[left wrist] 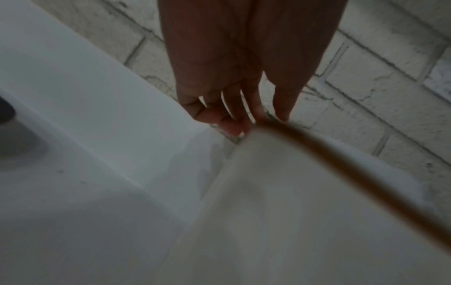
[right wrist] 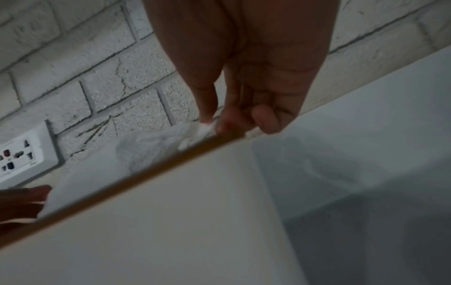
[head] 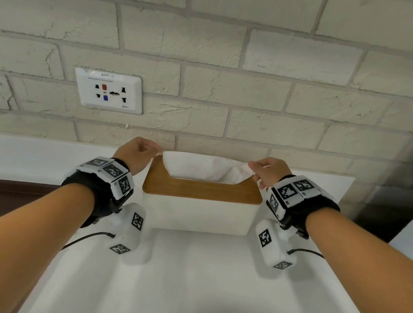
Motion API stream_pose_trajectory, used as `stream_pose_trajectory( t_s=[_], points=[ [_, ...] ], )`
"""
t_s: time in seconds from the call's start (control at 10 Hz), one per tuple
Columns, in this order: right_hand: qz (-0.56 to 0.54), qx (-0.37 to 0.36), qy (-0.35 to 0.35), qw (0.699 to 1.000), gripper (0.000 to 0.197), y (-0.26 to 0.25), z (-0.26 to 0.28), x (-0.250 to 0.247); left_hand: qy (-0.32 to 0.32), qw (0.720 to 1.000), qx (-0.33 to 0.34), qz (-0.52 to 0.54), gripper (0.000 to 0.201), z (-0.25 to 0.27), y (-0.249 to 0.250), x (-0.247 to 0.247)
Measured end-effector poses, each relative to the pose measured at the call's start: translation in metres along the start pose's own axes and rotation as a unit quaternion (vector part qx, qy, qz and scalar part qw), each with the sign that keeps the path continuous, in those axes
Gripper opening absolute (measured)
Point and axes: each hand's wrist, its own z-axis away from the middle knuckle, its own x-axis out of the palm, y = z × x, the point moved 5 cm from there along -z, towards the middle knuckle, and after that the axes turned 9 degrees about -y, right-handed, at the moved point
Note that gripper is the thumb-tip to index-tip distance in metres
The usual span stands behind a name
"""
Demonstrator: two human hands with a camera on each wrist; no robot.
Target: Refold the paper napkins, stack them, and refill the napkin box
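Both wrists low in frame, left hand [head: 137, 153] and right hand [head: 267, 173] each pinching the napkin [head: 199, 167] above the napkin box [head: 200, 207]; I'd pull evenly so it doesn't tear.

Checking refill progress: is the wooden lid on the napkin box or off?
On. The brown wooden lid sits flat atop the white napkin box, white napkin rising through its slot.

A pale painted brick wall [head: 264, 59] is seen behind the white counter [head: 210, 287]. A white multi-socket outlet [head: 108, 91] is mounted on it, above the counter. A dark brown surface [head: 0, 196] is seen below the outlet.
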Motion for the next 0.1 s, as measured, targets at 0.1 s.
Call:
stream_pose_trajectory(
  t_s=[0.1],
  points=[
    [0.025,0.005,0.015,1.0,0.034,-0.0146,0.0244,-0.0171,0.046,0.998,0.017,0.024,0.027,0.0241,0.0135,-0.0219]
  ],
)
